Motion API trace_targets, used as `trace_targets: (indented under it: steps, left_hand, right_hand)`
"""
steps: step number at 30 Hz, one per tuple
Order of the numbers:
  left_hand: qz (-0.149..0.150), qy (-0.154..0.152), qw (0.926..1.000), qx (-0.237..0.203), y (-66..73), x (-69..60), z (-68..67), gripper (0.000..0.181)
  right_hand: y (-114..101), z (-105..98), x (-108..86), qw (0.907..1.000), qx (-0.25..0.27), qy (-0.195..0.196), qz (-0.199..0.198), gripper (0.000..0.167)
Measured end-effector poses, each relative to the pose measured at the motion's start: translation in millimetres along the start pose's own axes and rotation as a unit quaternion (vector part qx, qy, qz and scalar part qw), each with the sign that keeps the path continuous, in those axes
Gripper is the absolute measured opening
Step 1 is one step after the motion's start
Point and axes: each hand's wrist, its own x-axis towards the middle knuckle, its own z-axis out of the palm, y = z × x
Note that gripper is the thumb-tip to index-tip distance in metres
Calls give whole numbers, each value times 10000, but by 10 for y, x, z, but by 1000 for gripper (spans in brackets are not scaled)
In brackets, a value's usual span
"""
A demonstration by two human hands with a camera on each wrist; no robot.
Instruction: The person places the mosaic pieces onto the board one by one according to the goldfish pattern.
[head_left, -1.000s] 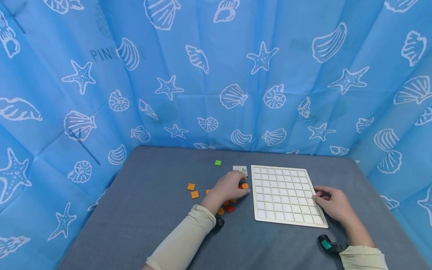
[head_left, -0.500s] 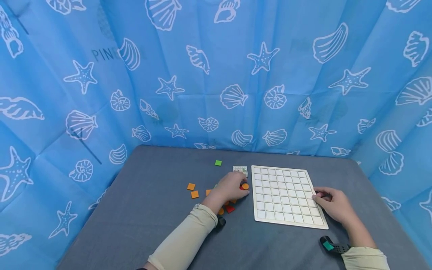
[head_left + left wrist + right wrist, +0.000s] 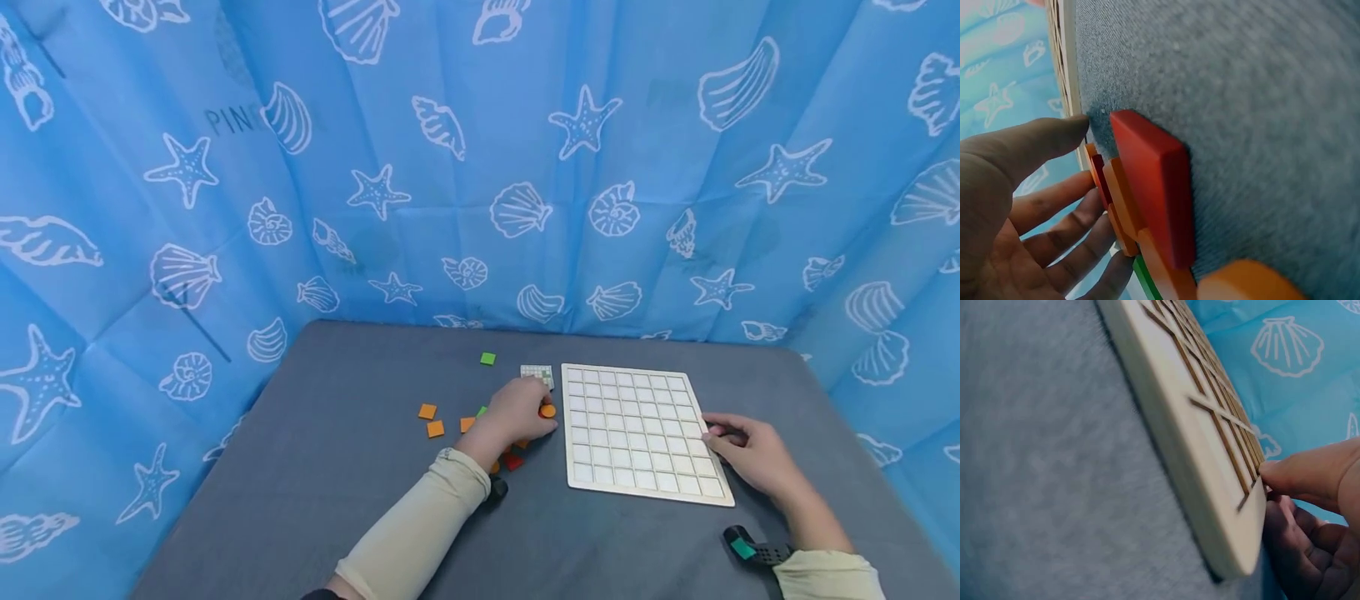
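Note:
My left hand [image 3: 519,410] reaches over a pile of small red, orange and green pieces left of a wooden grid board [image 3: 637,433]. In the left wrist view its thumb and fingers are spread apart, with fingertips against the pieces' edges. A red tile [image 3: 1154,187] stands out there, beside thin orange pieces and a green tile [image 3: 1146,278]. An orange disc [image 3: 547,411] shows by the left thumb. At the board's right edge, my right hand [image 3: 753,450] holds the rim, thumb on top and fingers curled beside it. The left hand hides part of the pile.
A small patterned card [image 3: 536,372] lies behind the left hand, near the board's corner. A lone green tile [image 3: 487,358] is farther back. Two orange square tiles [image 3: 427,411] lie to the left. A shell-patterned blue curtain [image 3: 450,208] stands behind the grey table [image 3: 337,467].
The head view has shifted slightly. Both hands stay in nearly the same place, the left at the pieces and the right at the board's edge.

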Motion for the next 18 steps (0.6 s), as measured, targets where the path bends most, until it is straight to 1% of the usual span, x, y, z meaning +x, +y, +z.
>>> trace_targets:
  steps: [3, 6, 10, 15, 18]
  left_hand:
    - [2, 15, 10000, 3, 48, 22, 10, 27]
    - [-77, 75, 9999, -79, 28, 25, 4, 20]
    - [-102, 64, 9997, -228, 23, 21, -6, 14]
    - [-65, 38, 9995, -306, 22, 7, -6, 15]
    - [-53, 72, 9995, -297, 26, 7, -17, 17]
  right_hand:
    - [18, -32, -29, 10000, -59, 69, 12, 45]
    - [-8, -43, 12, 9999, -83, 81, -59, 45]
    - [-14, -55, 22, 9999, -97, 48, -103, 45]
    - [-23, -55, 9, 9999, -126, -22, -18, 45]
    - [-34, -55, 7, 9998, -188, 11, 67, 46]
